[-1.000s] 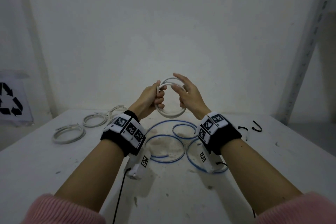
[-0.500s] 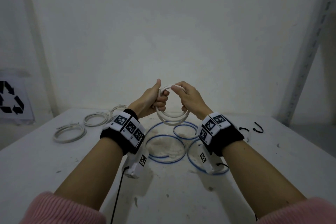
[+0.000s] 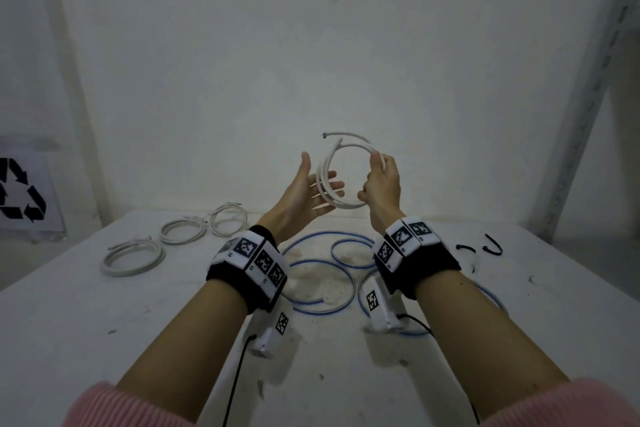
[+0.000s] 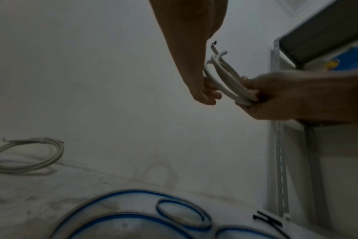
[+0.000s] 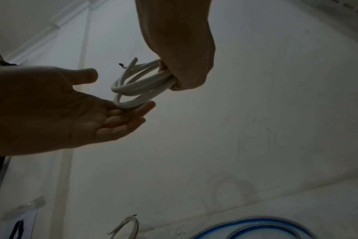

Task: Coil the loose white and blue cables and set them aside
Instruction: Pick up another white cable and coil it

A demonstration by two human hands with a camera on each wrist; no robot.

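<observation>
Done: three white coils [image 3: 133, 256] lying left of the hands.
In hand: right hand [image 3: 381, 184] grips white cable [image 3: 341, 177]; left hand [image 3: 304, 194] flat, supporting it.
Left: blue cable [image 3: 318, 288] loose beneath wrists.

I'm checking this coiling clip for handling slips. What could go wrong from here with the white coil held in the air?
1. Only the right hand grips the stiff white cable coil; the left hand is open, fingers merely under it. The loops could spring apart.
2. Two loose cable ends stick out on top, untucked, so the coil may unwind when set down.
3. The uncoiled blue cable loops lie directly below on the white table; a dropped coil might tangle with them.
</observation>
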